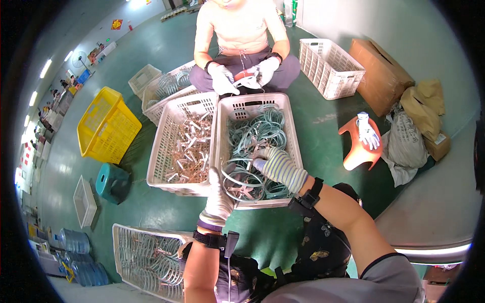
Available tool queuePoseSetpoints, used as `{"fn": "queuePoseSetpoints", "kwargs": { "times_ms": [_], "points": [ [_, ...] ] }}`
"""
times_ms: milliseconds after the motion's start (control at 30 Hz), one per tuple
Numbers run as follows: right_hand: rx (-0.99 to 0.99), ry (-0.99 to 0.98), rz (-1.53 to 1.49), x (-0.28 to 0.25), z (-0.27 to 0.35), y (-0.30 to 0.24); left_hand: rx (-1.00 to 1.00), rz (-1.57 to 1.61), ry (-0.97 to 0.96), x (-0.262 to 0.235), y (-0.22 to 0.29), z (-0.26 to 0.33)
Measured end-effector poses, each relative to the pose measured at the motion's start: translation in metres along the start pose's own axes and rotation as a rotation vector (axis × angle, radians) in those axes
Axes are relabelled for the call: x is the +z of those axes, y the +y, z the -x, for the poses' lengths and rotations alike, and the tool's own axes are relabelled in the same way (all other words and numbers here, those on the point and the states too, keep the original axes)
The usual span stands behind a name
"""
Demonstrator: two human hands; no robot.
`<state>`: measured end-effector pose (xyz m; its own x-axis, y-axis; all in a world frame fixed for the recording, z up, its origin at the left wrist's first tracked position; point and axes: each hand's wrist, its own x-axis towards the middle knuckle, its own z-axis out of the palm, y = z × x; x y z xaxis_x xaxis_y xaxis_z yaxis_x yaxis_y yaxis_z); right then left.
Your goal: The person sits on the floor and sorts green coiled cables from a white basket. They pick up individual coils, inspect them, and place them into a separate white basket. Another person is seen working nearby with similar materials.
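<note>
Both my hands wear striped work gloves and are at a white crate (294, 136) full of loops of pale green tubing (257, 132). My left hand (218, 201) is at the crate's near left corner, its thumb and fingers closed around the left side of a tubing loop (233, 183). Over the crate's right half, my right hand (283, 169) pinches the upper right part of that same loop with bent fingers. The loop is slightly raised above the others. Small pinkish metal pieces (245, 192) lie among the tubing beneath it.
Beside it, another white crate (156, 161) holds small white-and-copper parts (194, 139). Opposite me a seated person's gloved hands (245, 78) hold something. A yellow basket (108, 126) and teal stool (112, 183) stand left; an orange stool (359, 144) with gloves stands right. More tubing fills a crate (118, 252) near my left.
</note>
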<state>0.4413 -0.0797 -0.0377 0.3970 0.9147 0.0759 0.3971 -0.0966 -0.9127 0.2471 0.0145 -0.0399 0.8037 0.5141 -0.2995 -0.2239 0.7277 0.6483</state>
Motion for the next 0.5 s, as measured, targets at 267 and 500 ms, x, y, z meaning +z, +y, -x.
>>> {"fn": "queuePoseSetpoints", "kwargs": {
  "times_ms": [267,500],
  "points": [
    [0.207,-0.068,-0.421,0.007,0.0,0.01,0.04,-0.107,0.029,-0.006,-0.001,0.004],
    [0.507,-0.257,-0.672,-0.003,0.003,-0.001,0.027,0.003,-0.171,-0.003,-0.001,-0.001]
  ]
}}
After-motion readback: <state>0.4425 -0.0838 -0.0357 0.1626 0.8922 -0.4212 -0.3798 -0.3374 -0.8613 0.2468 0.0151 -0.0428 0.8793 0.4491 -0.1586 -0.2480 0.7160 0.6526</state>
